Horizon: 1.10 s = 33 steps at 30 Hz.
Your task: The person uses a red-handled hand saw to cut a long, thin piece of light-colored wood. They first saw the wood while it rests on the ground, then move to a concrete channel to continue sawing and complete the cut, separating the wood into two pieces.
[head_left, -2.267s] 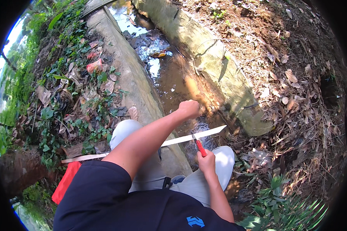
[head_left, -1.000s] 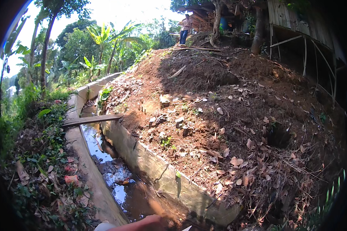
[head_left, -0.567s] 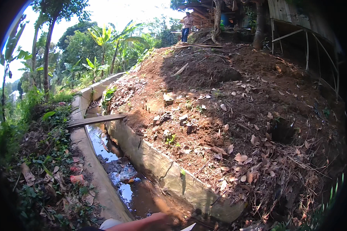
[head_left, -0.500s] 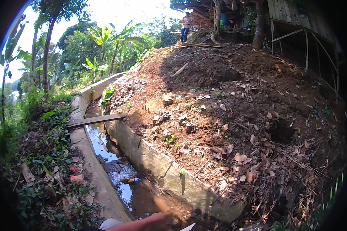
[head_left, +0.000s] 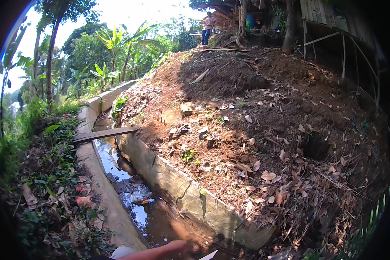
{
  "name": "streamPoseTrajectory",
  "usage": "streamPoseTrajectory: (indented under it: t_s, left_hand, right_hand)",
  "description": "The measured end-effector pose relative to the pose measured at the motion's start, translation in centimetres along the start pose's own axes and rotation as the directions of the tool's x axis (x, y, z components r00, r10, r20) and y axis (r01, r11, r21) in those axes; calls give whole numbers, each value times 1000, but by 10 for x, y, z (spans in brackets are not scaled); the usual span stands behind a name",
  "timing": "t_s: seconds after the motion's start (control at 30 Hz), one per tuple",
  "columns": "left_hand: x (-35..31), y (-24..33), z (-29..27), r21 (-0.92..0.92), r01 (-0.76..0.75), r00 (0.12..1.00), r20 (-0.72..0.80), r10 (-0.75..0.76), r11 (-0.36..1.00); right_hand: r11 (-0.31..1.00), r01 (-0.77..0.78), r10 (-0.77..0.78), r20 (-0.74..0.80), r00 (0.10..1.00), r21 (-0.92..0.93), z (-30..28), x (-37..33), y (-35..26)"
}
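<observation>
At the lower edge, my left hand [head_left: 177,246] reaches rightward over the muddy water of a narrow concrete channel [head_left: 156,216]. Its bare forearm comes in from the lower left. Shade and the low angle hide the fingers, so their grip cannot be made out. Just right of the hand, a flat, pale, pointed piece like a blade tip [head_left: 209,255] pokes up from the picture's edge; what holds it is out of sight. A pale rounded thing [head_left: 123,251] shows beside the forearm. My right hand is outside the picture.
A wooden plank [head_left: 106,134] bridges the channel farther up. Dark debris [head_left: 136,191] sits in the water. On the right rises a leaf-strewn earth slope [head_left: 229,125]; low plants [head_left: 58,162] line the left. A person [head_left: 208,29] stands uphill near a wooden building [head_left: 325,19].
The whole view has shifted very slightly. My left hand and the pale pointed piece stay almost where they were at the lower edge.
</observation>
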State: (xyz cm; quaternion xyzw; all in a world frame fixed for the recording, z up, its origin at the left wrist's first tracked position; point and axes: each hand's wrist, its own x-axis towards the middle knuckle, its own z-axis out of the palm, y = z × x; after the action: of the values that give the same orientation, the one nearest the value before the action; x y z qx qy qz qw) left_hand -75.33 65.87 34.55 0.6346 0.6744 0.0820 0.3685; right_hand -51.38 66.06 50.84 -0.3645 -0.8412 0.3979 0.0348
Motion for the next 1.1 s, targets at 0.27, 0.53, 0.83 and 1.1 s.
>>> streamPoseTrajectory:
  t_s: [0.27,0.53,0.83,1.1]
  left_hand:
    - [-14,39,-20,-21,32,993,-117,-34,999]
    - [-15,37,-20,-24,97,985,-141,-99,995]
    - [-18,50,-31,-25,237,956,-172,-238,971]
    - [-8,47,-12,-119,228,955,-165,-246,966]
  right_hand:
    - [1000,-1,0,-16,1000,-25,-4,-9,2]
    - [999,-26,26,9,1000,-41,18,-9,8]
    - [956,-259,271,75,960,-139,59,-7,21]
    - [999,-30,32,-173,984,10,114,-13,65]
